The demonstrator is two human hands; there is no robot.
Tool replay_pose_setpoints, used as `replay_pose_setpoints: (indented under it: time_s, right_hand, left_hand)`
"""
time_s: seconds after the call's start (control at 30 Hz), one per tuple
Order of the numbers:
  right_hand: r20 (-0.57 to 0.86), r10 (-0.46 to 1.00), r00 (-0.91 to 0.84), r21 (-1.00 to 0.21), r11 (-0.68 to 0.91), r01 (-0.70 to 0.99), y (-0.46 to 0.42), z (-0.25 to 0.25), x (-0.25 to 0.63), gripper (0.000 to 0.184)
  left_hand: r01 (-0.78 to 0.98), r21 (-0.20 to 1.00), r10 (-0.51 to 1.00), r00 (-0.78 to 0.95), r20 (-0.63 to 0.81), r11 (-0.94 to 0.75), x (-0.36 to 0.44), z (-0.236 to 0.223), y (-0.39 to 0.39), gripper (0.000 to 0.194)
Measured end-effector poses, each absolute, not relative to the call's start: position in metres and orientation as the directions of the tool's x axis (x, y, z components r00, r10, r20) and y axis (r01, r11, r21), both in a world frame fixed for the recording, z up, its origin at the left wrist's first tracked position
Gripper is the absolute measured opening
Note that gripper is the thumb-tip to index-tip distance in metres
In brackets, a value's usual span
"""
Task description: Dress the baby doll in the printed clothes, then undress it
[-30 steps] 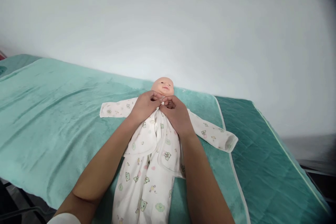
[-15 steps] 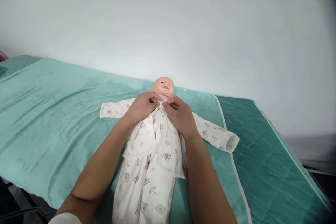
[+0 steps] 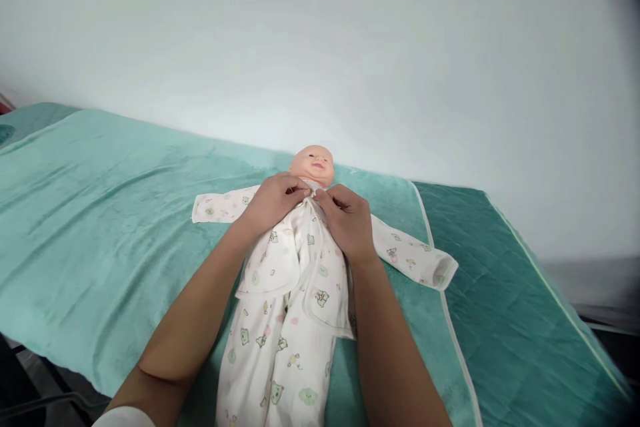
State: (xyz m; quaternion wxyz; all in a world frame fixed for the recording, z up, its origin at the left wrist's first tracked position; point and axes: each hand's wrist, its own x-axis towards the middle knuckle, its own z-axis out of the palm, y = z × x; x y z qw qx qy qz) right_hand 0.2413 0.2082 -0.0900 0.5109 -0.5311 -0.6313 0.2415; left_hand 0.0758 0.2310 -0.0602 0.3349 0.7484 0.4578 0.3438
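Note:
A baby doll [image 3: 313, 165] lies on its back, dressed in a white printed jacket [image 3: 323, 273] and matching trousers [image 3: 277, 373]. At its neck, my left hand [image 3: 280, 203] pinches the left edge of the jacket's collar. Close beside it, my right hand [image 3: 347, 220] pinches the collar's other edge, fingertips nearly touching those of the left. A small fastening seems to sit between the fingertips, too small to make out. Below the collar the jacket's front panels part slightly. Both sleeves stretch out sideways, and the doll's hands are hidden.
A light green blanket [image 3: 125, 213] with wrinkles covers the bed under the doll. To the right shows a darker green quilted cover [image 3: 500, 293]. Behind the bed stands a white wall [image 3: 320, 53]. Dark bars show at the lower left.
Both hands stay at the collar, with only a slight shift of the fingertips. The whole view has moved a little.

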Motion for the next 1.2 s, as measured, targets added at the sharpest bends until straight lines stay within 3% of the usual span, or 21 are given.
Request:
replay_pose_setpoints:
  time_s: [0.3,0.53,0.83,1.07,1.2]
  right_hand:
    - [0.43,0.9,0.073,-0.839,0.368,0.4,0.209,-0.093,0.24,0.037]
    - [0.407,0.909,0.095,-0.835,0.327,0.443,0.207,-0.091,0.239,0.039]
    - [0.497,0.854,0.157,-0.79,0.37,0.489,0.203,-0.093,0.234,0.041]
    - [0.44,0.898,0.001,-0.729,0.356,0.585,0.193,-0.095,0.239,0.024]
    - [0.397,0.911,-0.107,-0.676,0.37,0.638,0.176,-0.102,0.241,0.038]
  left_hand:
    - [0.355,0.896,0.937,0.313,0.157,-0.269,0.075,-0.066,0.236,0.015]
    - [0.319,0.925,0.95,0.289,0.114,-0.208,0.074,-0.071,0.239,0.02]
    - [0.328,0.883,0.924,0.294,0.243,-0.337,0.072,-0.073,0.238,0.021]
    - [0.411,0.815,0.912,0.228,0.341,-0.408,0.075,-0.076,0.226,0.018]
    - [0.444,0.793,0.908,0.166,0.384,-0.417,0.078,-0.079,0.211,0.013]
